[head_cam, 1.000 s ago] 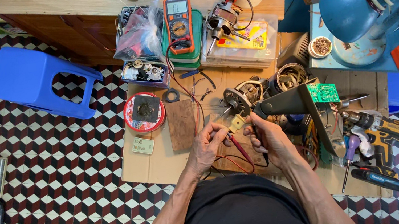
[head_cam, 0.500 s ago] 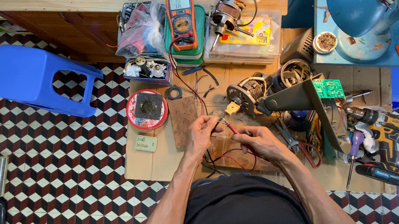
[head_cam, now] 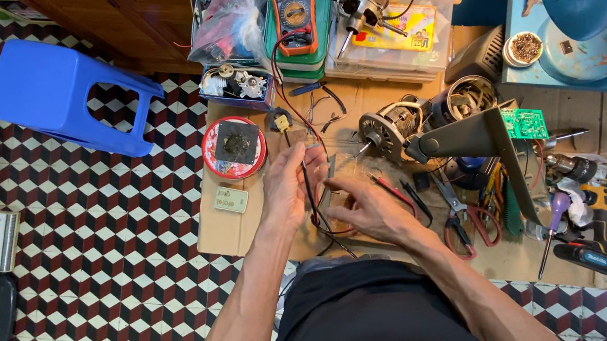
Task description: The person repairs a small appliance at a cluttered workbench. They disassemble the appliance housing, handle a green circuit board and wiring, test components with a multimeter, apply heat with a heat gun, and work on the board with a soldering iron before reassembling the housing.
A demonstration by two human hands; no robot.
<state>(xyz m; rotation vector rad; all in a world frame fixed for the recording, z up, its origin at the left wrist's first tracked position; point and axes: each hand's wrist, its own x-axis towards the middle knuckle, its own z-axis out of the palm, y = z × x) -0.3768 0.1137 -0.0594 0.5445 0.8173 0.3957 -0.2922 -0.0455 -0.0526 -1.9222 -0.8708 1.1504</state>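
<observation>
blue plastic stool (head_cam: 64, 91) lies at far left on the checkered floor, one only. one round red tin (head_cam: 234, 147) sits on the cardboard sheet (head_cam: 219, 230), a small pale green tag just below it.

left hand (head_cam: 286, 190) is curled narrow, fingers pinched on the dark meter leads (head_cam: 311, 194) near the front middle of the cardboard. right hand (head_cam: 371, 208) is half open, index finger out toward the same wires; whether it actually grips a probe i cannot tell.

judgement: to handle the leads well, keep the pinch close to the tip, hold the wire taut with the other hand, and keep the slack clear of the motor.

one orange multimeter (head_cam: 294, 3) on a green case behind. two electric motors visible: one on the plastic box (head_cam: 365, 0), one on the cardboard (head_cam: 387, 132). one green circuit board (head_cam: 524, 124). one cordless drill (head_cam: 606, 185) at right, two screwdrivers beside it.
</observation>
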